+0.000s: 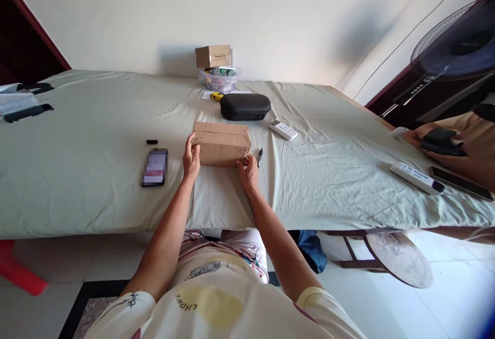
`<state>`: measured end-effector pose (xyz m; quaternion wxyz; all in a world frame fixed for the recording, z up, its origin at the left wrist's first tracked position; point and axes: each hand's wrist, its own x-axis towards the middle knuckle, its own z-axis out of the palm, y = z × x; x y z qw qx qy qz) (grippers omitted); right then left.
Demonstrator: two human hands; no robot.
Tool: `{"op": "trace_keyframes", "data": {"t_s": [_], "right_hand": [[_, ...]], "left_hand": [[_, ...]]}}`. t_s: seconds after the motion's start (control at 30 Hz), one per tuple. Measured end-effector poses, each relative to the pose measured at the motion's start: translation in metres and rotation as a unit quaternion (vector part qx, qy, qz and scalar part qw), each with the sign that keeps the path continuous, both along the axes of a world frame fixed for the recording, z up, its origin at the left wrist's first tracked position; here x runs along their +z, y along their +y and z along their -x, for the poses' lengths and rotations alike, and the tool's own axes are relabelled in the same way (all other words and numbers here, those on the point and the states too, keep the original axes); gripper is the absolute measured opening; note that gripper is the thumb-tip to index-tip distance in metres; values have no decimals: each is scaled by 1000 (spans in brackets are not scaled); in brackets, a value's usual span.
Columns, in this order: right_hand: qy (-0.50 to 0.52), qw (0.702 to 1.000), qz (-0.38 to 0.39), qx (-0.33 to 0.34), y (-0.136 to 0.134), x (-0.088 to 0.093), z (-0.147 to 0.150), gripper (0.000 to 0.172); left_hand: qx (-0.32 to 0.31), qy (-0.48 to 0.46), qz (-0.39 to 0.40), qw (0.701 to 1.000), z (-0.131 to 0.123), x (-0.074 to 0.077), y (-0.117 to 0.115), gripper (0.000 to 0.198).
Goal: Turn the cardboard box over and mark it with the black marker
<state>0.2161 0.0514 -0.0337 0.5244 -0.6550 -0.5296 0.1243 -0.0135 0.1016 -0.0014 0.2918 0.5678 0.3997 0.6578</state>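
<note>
A closed brown cardboard box (pixel 221 146) lies on the cloth-covered table (pixel 216 205) in front of me. My left hand (pixel 191 158) grips its left end, with the thumb on the near side and the fingers around the edge. At the near right corner, my right hand (pixel 248 170) has its thumb and bent fingers closed on the box; some fingertips are hidden. Just beyond that hand lies a dark pen (pixel 260 156), partly covered by it. Behind the box sits a black zip case (pixel 245 106).
Left are a phone (pixel 155 168) and a small black cap-like piece (pixel 152 141). A white device (pixel 283 130) lies right. Behind stand a clear tub (pixel 220 80) with a smaller box (pixel 212 56) on top, and a yellow tool (pixel 217 96). Another person's arm (pixel 456 148) rests far right.
</note>
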Motion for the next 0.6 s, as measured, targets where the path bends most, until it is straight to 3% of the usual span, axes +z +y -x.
{"op": "trace_keyframes", "data": {"t_s": [0.2,0.47,0.6], "right_hand": [[26,1000,-5,13,2,0,2,32],[82,995,-46,29,6,-1,0,32],[119,990,-68,31,3,6,4,33]], "left_hand": [[23,-5,-3,1000,4,-2,0,70],[58,72,74,993,6,-32,-1,71],[72,88,71,991,6,-35,-3,84]]}}
